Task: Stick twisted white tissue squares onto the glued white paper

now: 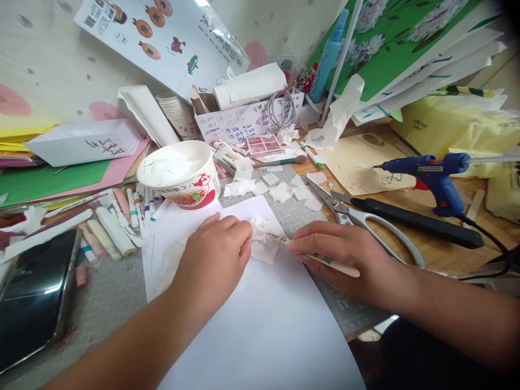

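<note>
My left hand [217,254] rests on a white sheet of paper [260,319] with its fingers curled, pinching a crumpled square of white tissue [263,238]. My right hand [341,252] is closed round a thin patterned pencil [320,259] that lies across it, with the tip pushed into the tissue. The two hands sit close together at the middle of the desk, with the tissue between them.
A paper bowl [181,176] of tissue squares stands behind the sheet, with loose squares [280,189] beside it. Scissors [365,216] and a blue glue gun [434,179] lie to the right. Markers [117,216] and a phone [34,292] are on the left.
</note>
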`<state>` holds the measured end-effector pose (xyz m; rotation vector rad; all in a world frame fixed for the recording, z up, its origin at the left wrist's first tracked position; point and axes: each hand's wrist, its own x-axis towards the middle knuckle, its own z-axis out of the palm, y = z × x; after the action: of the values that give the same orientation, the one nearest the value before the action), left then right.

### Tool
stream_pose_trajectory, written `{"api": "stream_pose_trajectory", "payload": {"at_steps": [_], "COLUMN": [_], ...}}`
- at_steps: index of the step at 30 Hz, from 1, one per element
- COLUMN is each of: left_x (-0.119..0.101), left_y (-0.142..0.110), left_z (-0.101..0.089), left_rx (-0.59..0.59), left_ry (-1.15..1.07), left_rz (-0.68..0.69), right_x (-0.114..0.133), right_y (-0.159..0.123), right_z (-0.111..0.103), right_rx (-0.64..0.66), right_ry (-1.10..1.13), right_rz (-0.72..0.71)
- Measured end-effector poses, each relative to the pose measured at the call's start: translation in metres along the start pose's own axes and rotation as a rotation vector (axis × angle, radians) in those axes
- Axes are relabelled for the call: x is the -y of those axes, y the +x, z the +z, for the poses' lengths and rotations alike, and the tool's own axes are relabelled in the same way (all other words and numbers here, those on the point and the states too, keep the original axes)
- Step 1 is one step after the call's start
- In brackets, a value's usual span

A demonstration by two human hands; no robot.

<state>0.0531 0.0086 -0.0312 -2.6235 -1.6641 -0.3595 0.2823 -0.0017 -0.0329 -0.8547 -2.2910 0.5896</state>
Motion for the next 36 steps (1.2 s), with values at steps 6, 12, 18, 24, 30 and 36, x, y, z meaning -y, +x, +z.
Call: {"api": "stream_pose_trajectory", "payload": {"at_steps": [6,12,18,24,30,36], "left_x": [0.001,0.003,0.005,0.006,0.005,0.006], "left_y": [0.001,0.001,0.0,0.0,0.001,0.002], "left_z": [0.001,0.0,0.001,0.003,0.0,0.0], "left_rx": [-0.001,0.014,0.023,-0.006,0.01,0.027], "left_ry": [-0.02,-0.023,-0.04,-0.03,-0.005,-0.006], "left_rz": [-0.004,0.014,0.0,0.019,0.025,0.033], "right_x": [-0.003,-0.003,-0.002,0.005,0.013,0.008], "right_y": [0.006,0.015,0.017,0.009,0.007,0.009], "right_z": [0.004,0.006,0.001,-0.012,-0.002,0.01], "right_rx": [-0.096,-0.139,-0.162,-0.24,-0.085,-0.028], "right_ry": [0.123,0.23,0.408,0.3,0.133,0.068], "right_rz": [0.14,0.369,0.525,0.42,0.082,-0.017]}}
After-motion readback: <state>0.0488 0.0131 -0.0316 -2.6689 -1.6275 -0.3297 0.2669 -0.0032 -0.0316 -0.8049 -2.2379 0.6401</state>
